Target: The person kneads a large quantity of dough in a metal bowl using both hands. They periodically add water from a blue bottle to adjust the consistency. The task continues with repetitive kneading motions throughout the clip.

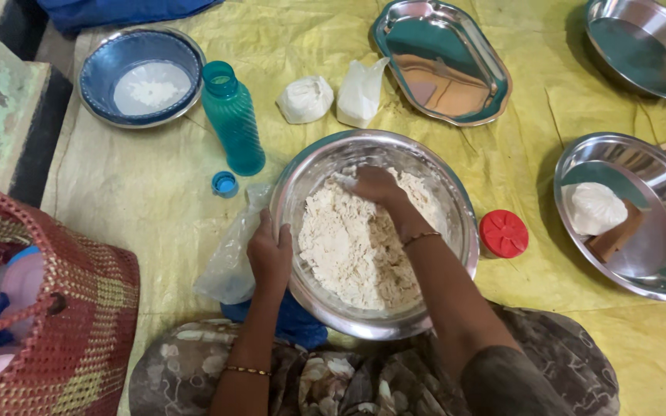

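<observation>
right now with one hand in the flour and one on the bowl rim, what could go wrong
1. The steel bowl is heaped with crumbly flour mix; hard mixing by the right hand could push some over the rim onto the yellow sheet.
2. The teal bottle stands uncapped close to the bowl, its blue cap lying beside it; a bump could likely spill it.
3. The left hand alone steadies the bowl; it might slide.

Both forearms reach forward from the lap. The left hand point(269, 254) is cupped, palm turned right, fingers curled and pressed together, a thin bangle low on that forearm. The right hand point(377, 185) stretches further out, palm down, fingers bent and partly buried, a bangle at its wrist.
</observation>
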